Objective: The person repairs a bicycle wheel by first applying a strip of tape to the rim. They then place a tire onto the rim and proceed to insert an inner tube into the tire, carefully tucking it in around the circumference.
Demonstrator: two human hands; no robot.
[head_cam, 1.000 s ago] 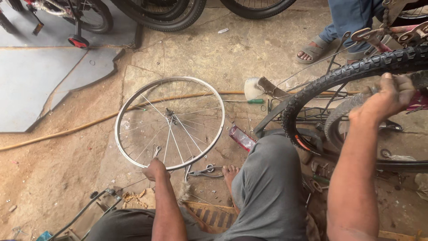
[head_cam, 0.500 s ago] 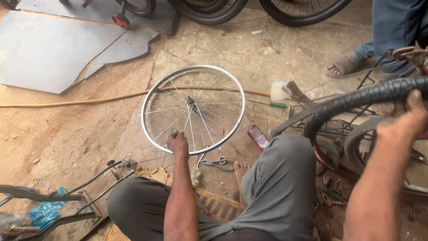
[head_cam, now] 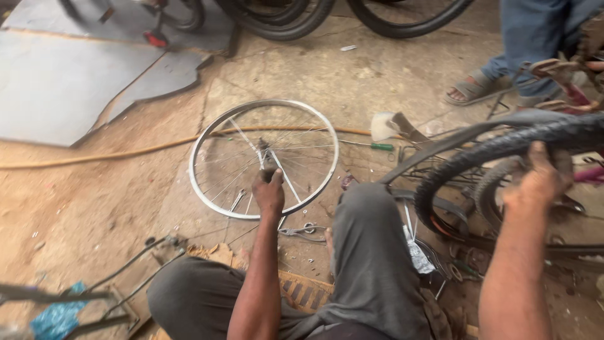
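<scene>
The black tyre [head_cam: 503,148] is arching up at the right, and the right hand [head_cam: 535,182] is clamping over its tread, fingers curled around it. Held by one hand only, it could be springing loose and swinging toward the sandalled foot [head_cam: 472,91] of a person standing nearby. The bare spoked rim [head_cam: 207,135] is lying flat on the dirt floor [head_cam: 94,208], in front of the knees. The left hand [head_cam: 268,192] is closing on its hub axle [head_cam: 264,154]; fingers could be slipping between thin spokes. Pliers [head_cam: 299,231] are lying underfoot, risking a trip.
</scene>
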